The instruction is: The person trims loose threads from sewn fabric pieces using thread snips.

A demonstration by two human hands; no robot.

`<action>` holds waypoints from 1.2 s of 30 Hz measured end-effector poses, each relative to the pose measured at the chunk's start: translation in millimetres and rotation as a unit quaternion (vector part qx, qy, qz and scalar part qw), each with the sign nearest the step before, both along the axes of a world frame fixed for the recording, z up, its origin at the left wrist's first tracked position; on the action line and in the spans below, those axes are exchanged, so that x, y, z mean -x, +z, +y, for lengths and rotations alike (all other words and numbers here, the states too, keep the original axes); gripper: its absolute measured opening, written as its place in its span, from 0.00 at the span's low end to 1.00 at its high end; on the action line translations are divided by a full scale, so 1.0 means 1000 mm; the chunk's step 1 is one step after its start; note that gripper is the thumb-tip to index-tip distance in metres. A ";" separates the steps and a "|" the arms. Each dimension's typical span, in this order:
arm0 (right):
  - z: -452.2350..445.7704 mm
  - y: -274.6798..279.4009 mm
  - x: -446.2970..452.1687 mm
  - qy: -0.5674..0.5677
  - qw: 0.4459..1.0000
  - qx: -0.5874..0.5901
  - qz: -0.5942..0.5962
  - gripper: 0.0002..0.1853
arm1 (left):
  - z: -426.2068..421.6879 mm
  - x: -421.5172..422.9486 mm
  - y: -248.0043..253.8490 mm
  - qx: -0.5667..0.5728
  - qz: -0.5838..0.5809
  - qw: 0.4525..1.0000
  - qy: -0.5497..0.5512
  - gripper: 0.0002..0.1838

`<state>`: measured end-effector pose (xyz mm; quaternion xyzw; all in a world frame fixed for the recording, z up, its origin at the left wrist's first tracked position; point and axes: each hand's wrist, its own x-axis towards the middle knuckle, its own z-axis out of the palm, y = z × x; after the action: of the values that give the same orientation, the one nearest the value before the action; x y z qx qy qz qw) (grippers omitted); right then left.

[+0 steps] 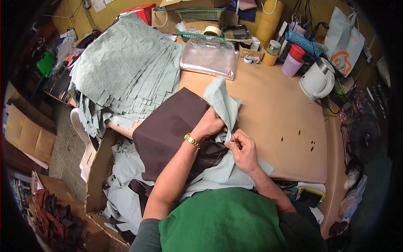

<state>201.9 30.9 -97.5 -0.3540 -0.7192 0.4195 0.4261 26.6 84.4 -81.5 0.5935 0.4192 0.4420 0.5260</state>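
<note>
We see two bare hands working close together, fingers nearly meeting. The left hand (209,124) has its fingers curled tight on a pale grey-green cloth (220,98), the upper part of which stands up and folds over just beyond those fingers. The right hand (245,152) is just beside it, nearer the body, thumb and forefinger pinched together at the cloth's lower edge; we also see a small dark item in those fingers, too hidden to identify. A gold watch (192,140) sits on the wrist behind the left fingers. Dark brown fabric (168,122) spreads under and to the left of the left fingers, and we get a thin loose thread (211,161) on the near side of the fingers. More pale cloth (235,176) lies below the right fingers, toward the green apron (222,222). To the right of the fingers we have the brown worktop (273,101), with a few dark marks (312,147) farther right. Beyond the left fingers, off to the left, is a big fanned stack of pale pieces (126,54). Straight beyond the fingers we note a clear plastic pack (210,58), with a tape roll (213,31) behind it. Far right and beyond the fingers: a white kettle (317,82), a purple cup (291,66) and a lidded jar (273,48). Left of the fingers, nearer the body, a cardboard box (95,180) holds loose cloth scraps (121,201).
</note>
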 end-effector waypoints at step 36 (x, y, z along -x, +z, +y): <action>0.022 0.022 -0.020 0.040 0.989 -0.111 -0.091 0.11 | -0.079 0.000 -0.019 0.072 -0.072 0.993 0.062 0.15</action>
<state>221.6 52.5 -76.0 -0.3121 -0.8105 0.3197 0.3786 26.4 5.1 -100.1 0.4937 0.4465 0.4842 0.5678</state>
